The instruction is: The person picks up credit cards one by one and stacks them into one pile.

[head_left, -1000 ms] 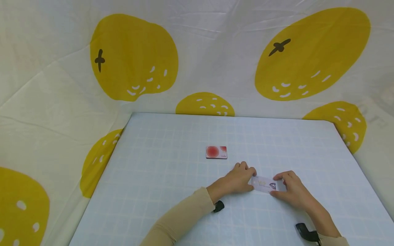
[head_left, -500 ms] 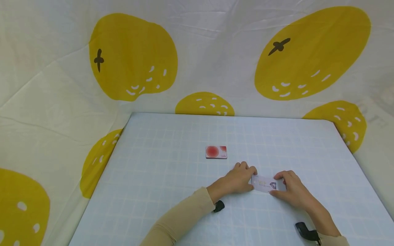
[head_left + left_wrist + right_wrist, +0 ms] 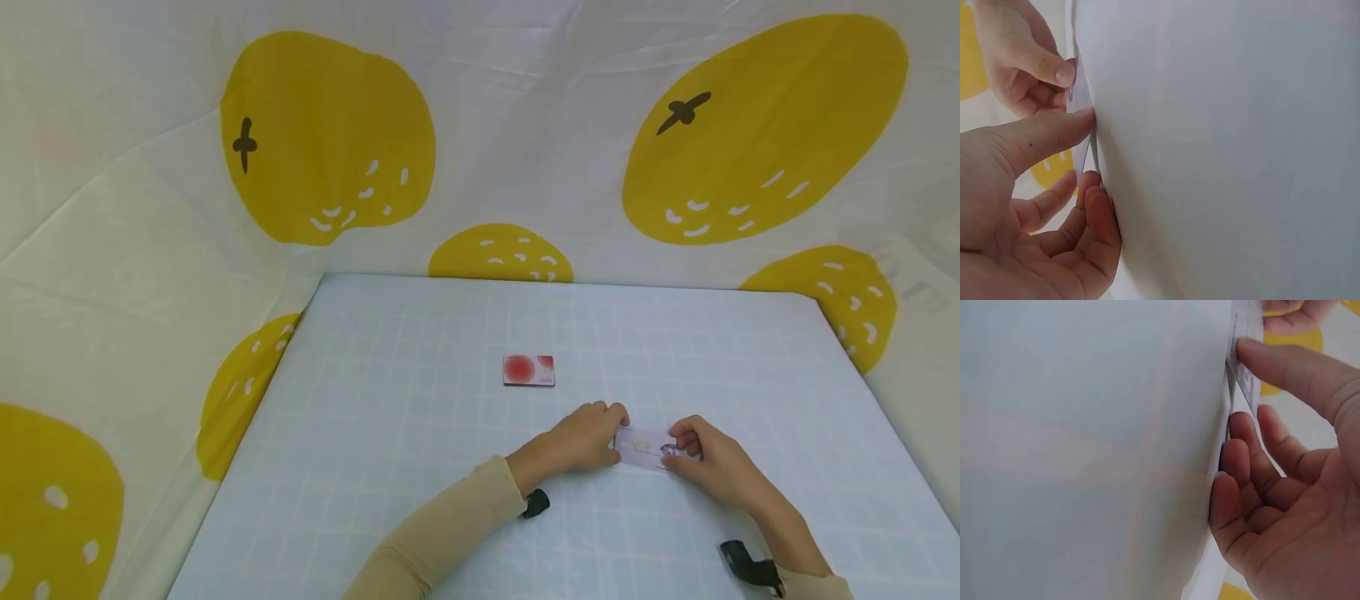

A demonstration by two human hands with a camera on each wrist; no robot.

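A pale card with faint gold lettering and a dark diamond print lies between the two hands, low over the table. Clear plastic like a sleeve shows around its right end. My left hand holds the left end, thumb on the near edge and index finger on the far edge. At the other end my right hand pinches the card, its thumb over the diamond print and the index finger by the far edge. The right wrist view shows the card tilted, one end raised off the tabletop above the curled lower fingers.
A small stack of red and white cards lies farther back, left of the hands. The table wears a pale checked cover. Behind it hangs a white cloth printed with yellow fruit.
My right thumb and index finger have drawn closer together, and the thumb has moved inward over the diamond print. My left hand stays at the left end, nearly still.
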